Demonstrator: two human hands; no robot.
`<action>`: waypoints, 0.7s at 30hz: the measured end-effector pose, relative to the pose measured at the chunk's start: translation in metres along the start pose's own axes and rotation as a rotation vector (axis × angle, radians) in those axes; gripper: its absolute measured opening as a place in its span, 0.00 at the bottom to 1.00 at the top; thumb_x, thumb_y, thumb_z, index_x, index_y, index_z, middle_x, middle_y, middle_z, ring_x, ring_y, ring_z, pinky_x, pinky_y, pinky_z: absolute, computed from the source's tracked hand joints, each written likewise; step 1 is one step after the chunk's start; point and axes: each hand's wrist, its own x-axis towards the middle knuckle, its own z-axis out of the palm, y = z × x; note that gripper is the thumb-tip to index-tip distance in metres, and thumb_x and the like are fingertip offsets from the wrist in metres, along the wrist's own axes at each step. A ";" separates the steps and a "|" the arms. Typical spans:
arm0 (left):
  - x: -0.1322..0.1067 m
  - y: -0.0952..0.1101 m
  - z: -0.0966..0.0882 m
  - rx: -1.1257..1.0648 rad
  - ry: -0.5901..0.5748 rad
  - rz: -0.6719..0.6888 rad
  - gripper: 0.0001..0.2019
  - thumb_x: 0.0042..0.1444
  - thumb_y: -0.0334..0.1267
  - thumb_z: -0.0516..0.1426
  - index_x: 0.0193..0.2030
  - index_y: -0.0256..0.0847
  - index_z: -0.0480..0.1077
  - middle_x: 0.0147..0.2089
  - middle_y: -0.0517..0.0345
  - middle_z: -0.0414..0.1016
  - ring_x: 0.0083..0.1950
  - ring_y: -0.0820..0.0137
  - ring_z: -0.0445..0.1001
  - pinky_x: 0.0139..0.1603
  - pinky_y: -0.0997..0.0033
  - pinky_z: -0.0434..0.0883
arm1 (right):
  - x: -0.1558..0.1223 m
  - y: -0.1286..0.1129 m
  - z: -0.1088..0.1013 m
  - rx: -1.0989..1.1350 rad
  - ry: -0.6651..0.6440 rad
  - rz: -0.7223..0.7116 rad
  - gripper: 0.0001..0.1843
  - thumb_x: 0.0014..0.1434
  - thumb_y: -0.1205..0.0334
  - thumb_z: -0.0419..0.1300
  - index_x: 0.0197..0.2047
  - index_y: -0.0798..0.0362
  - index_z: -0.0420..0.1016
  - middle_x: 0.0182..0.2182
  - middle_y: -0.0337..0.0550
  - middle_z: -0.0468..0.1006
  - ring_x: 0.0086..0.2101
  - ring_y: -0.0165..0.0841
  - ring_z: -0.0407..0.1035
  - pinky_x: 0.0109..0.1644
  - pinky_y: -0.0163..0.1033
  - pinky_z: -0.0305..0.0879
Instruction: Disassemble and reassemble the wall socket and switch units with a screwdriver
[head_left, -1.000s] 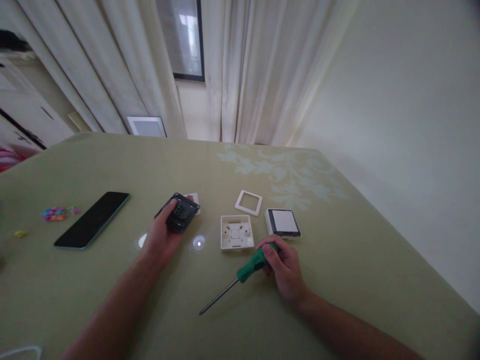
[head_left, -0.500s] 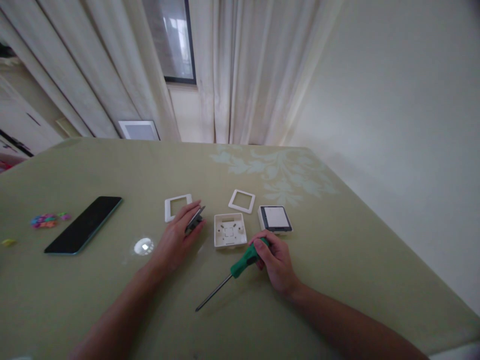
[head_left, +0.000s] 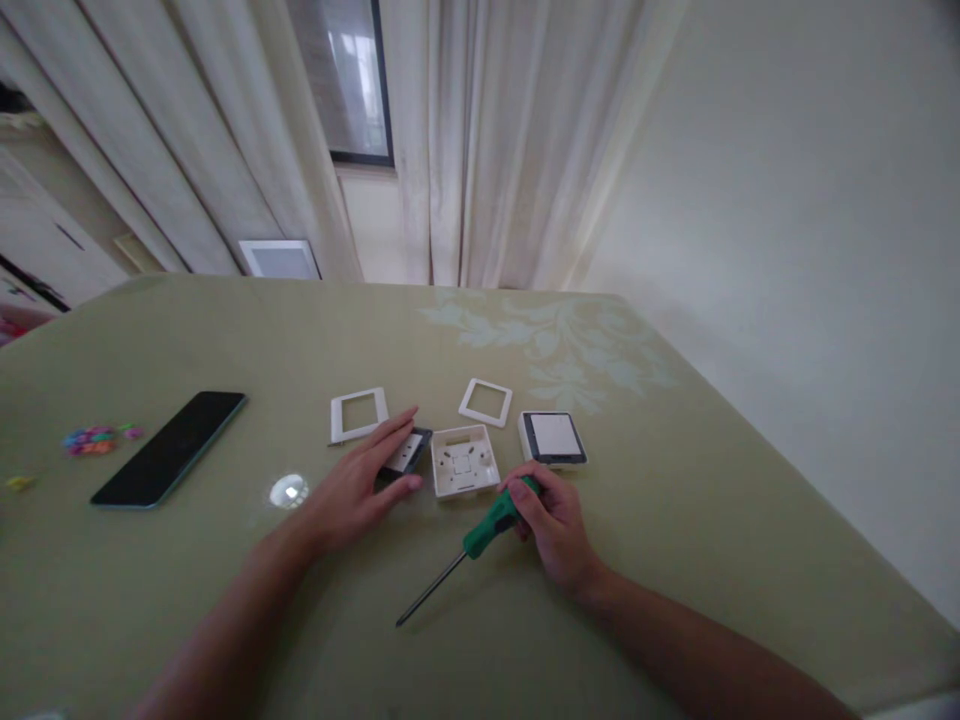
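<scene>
Your right fingers point(head_left: 525, 499) hold the green-handled screwdriver point(head_left: 480, 538). Your left fingers point(head_left: 390, 428), spread, partly hide the socket module point(head_left: 405, 455) beside the white mounting box point(head_left: 466, 489) on the desk point(head_left: 675, 530); grip cannot be determined.

No text, label, brand, number or sign can be read anywhere; any markings on the green screwdriver point(head_left: 481, 539) or the socket panel point(head_left: 406, 454) are too small to tell.

On the counter point(head_left: 712, 520), towards nine o'clock, lie a phone point(head_left: 169, 450) and, farther out, colourful bits point(head_left: 93, 440); window point(head_left: 352, 80) at eleven, curtain point(head_left: 517, 150) at twelve, wall point(head_left: 810, 270) towards three.
</scene>
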 end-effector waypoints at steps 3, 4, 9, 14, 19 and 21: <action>0.001 0.001 -0.001 0.000 0.020 -0.019 0.31 0.80 0.54 0.43 0.76 0.39 0.69 0.83 0.49 0.60 0.81 0.56 0.64 0.82 0.51 0.63 | 0.000 0.000 0.000 -0.001 -0.008 0.003 0.31 0.63 0.30 0.68 0.34 0.54 0.78 0.20 0.32 0.65 0.18 0.25 0.58 0.20 0.31 0.54; 0.003 0.001 -0.001 0.000 0.032 -0.023 0.30 0.80 0.54 0.43 0.74 0.39 0.71 0.82 0.50 0.62 0.80 0.57 0.66 0.81 0.52 0.64 | 0.000 0.000 0.000 -0.002 -0.010 0.003 0.31 0.63 0.30 0.68 0.35 0.54 0.78 0.20 0.32 0.65 0.18 0.25 0.58 0.20 0.31 0.54; 0.009 -0.009 0.003 0.020 0.110 -0.010 0.30 0.78 0.56 0.46 0.64 0.40 0.81 0.74 0.49 0.74 0.72 0.53 0.77 0.76 0.50 0.72 | 0.000 -0.001 0.000 -0.001 -0.011 -0.002 0.31 0.62 0.30 0.68 0.34 0.54 0.77 0.20 0.32 0.65 0.18 0.24 0.58 0.20 0.31 0.54; 0.008 -0.015 0.002 0.000 0.203 -0.013 0.27 0.77 0.54 0.48 0.58 0.42 0.84 0.67 0.48 0.82 0.66 0.52 0.83 0.69 0.50 0.79 | 0.000 -0.001 0.000 0.000 -0.015 -0.001 0.31 0.63 0.30 0.67 0.34 0.54 0.78 0.20 0.32 0.66 0.18 0.25 0.58 0.20 0.31 0.54; 0.006 -0.011 0.000 0.039 0.275 -0.012 0.21 0.74 0.48 0.52 0.55 0.44 0.85 0.59 0.50 0.87 0.59 0.55 0.86 0.61 0.54 0.82 | 0.001 -0.002 0.000 -0.006 -0.016 0.007 0.32 0.63 0.29 0.67 0.34 0.53 0.77 0.20 0.32 0.65 0.18 0.25 0.58 0.20 0.31 0.55; 0.006 -0.009 -0.003 0.052 0.338 -0.031 0.19 0.73 0.47 0.53 0.52 0.44 0.85 0.55 0.51 0.88 0.55 0.57 0.87 0.57 0.58 0.82 | 0.001 -0.002 0.000 -0.007 -0.012 0.006 0.32 0.63 0.29 0.67 0.34 0.53 0.77 0.20 0.32 0.65 0.18 0.25 0.58 0.20 0.31 0.55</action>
